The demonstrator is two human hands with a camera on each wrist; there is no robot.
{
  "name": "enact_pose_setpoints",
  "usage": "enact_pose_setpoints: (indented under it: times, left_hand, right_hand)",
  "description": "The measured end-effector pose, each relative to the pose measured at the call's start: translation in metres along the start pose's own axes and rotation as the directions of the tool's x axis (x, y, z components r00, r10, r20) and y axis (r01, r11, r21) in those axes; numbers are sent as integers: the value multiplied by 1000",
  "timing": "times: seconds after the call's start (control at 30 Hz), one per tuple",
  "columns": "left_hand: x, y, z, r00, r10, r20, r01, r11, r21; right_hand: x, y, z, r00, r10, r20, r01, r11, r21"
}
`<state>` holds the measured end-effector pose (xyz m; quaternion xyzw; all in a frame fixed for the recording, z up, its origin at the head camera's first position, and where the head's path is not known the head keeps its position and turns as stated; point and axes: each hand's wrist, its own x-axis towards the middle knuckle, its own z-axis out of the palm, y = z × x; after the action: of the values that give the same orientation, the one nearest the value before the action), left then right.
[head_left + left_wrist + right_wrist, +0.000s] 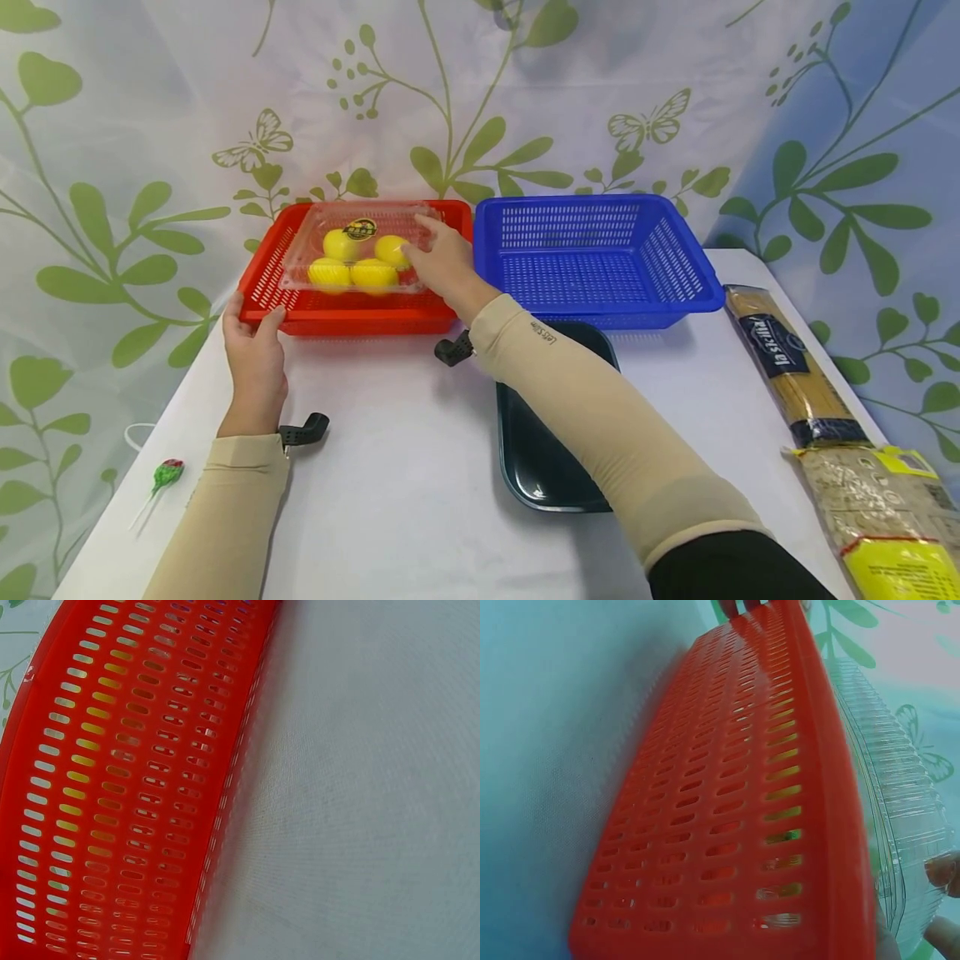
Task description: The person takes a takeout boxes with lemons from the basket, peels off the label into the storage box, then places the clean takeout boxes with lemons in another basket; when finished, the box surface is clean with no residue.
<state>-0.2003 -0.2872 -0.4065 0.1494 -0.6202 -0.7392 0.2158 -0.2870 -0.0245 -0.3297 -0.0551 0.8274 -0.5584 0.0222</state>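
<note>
A clear plastic box of lemons (pixel 356 271), with a dark round label on its lid, is at the red basket (pixel 360 322), tilted and partly above the rim. My right hand (pixel 442 254) grips the box by its right side, and in the right wrist view fingertips (pixel 943 871) press its clear wall. At the basket's front left corner my left hand (pixel 255 358) holds the rim between thumb and fingers. Inside the basket, what lies under the box is mostly hidden; the right wrist view shows bits of green and yellow through the slots.
Right of the red basket stands a blue basket (pixel 577 275). A dark green tray (pixel 536 467) lies in front, partly under my right forearm. Along the right edge are a pasta pack (pixel 787 358) and a bag of grain-like food (pixel 873 500). A lollipop (pixel 167 473) lies at left.
</note>
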Motion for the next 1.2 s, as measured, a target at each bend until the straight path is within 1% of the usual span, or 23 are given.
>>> enact_pose_setpoints:
  times: [0.07, 0.17, 0.37, 0.43, 0.6, 0.77, 0.9, 1.07, 1.2]
  left_hand:
    - [0, 0, 0, 1000, 1, 1, -1, 1000, 4]
    - [-1, 1, 0, 1000, -1, -1, 1, 1000, 11]
    - [0, 2, 0, 1000, -18, -10, 18, 1000, 17]
    - [0, 2, 0, 1000, -17, -6, 17, 1000, 14]
    - [0, 4, 1, 1000, -13, -1, 13, 1000, 8]
    - [0, 5, 2, 1000, -14, 17, 14, 1000, -15]
    - [-2, 6, 1, 1000, 1, 31, 0, 1000, -8]
    - [-4, 6, 0, 998, 48, 51, -47, 999, -23]
    - [-4, 4, 0, 998, 60, 36, -59, 998, -29]
  right_hand:
    - [-2, -1, -2, 1000, 2, 3, -2, 1000, 12]
    - [-5, -4, -5, 1000, -14, 4, 14, 999, 33]
    - [-15, -15, -12, 999, -48, 4, 48, 999, -1]
    - [-20, -18, -16, 999, -45, 19, 45, 999, 13]
    - [-34, -22, -24, 996, -48, 74, 41, 995, 95]
    - [-44, -24, -34, 994, -56, 94, 46, 994, 100]
    - [-53, -26, -40, 994, -57, 98, 48, 994, 100]
    - [-66, -24, -48, 993, -57, 102, 46, 993, 108]
    - [-77, -21, -53, 992, -62, 110, 48, 991, 124]
